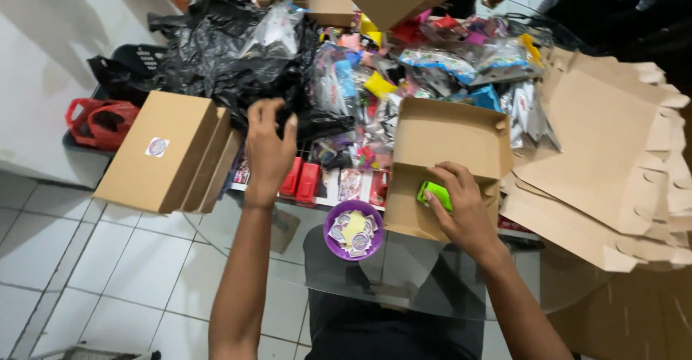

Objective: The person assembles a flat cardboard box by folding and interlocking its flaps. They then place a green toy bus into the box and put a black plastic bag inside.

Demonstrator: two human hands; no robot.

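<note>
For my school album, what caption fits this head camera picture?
Right hand puts a green toy into an open box; left hand reaches into black bags.

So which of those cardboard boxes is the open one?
The open box right in front, under the right hand, which puts a green item in it. The closed boxes by the left hand are shut.
</note>
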